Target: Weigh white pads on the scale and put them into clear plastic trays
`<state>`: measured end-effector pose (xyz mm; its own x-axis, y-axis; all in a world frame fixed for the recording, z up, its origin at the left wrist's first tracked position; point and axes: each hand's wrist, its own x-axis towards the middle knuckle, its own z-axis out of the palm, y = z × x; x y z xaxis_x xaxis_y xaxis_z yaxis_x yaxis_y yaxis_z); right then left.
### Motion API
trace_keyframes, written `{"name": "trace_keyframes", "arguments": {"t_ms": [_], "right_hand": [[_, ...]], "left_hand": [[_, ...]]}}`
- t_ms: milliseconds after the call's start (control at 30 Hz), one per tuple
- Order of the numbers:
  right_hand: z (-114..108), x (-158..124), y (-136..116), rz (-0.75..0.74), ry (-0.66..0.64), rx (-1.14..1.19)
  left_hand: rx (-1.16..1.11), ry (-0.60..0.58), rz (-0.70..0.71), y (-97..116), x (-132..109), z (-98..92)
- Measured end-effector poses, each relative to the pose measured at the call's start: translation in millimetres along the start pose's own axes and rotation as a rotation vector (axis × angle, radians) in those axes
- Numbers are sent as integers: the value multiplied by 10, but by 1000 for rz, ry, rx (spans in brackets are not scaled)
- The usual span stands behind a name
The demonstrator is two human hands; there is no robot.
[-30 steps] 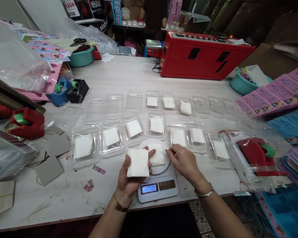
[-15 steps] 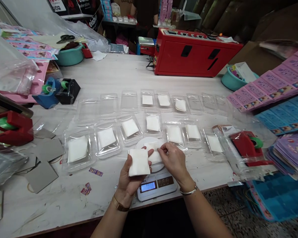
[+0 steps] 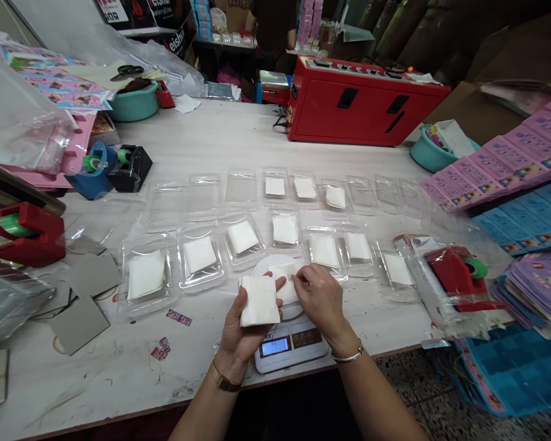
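Note:
My left hand [image 3: 241, 331] grips a stack of white square sheets [image 3: 259, 300], held in front of a white digital kitchen scale [image 3: 310, 352]. On the scale's round plate lies another bundle of white sheets [image 3: 284, 272]. My right hand [image 3: 320, 300] is over the plate's right side, thumb and fingers pinched at the edge of that bundle. Around the scale stand clear plastic trays, several with white sheet stacks inside, such as the tray [image 3: 202, 283] on the left. The scale's display is lit, but its digits are too small to read.
A red machine [image 3: 365, 107] stands at the back. Tape dispensers sit on both sides, a red one [image 3: 30, 233] at left and another [image 3: 459, 275] at right. Grey cards [image 3: 80, 324] lie at left; pink boxes [image 3: 509, 150] are stacked at right. Someone works beyond the table.
The whole view has shifted slightly. Both hands keep nearly the same pose, the left with its stack and the right pinching at the bundle on the scale.

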<state>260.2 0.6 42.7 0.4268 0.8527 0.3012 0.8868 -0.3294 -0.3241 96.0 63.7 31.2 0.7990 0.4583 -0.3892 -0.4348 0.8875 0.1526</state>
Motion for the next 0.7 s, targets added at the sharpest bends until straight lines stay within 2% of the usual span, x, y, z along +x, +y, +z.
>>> {"name": "trace_keyframes", "arguments": {"t_ms": [300, 700], "right_hand": [[30, -7, 2, 95, -38, 55], [27, -26, -21, -34, 24, 6]], "left_hand": [[11, 3, 2, -5, 8, -4], [25, -20, 8, -18, 8, -1]]}}
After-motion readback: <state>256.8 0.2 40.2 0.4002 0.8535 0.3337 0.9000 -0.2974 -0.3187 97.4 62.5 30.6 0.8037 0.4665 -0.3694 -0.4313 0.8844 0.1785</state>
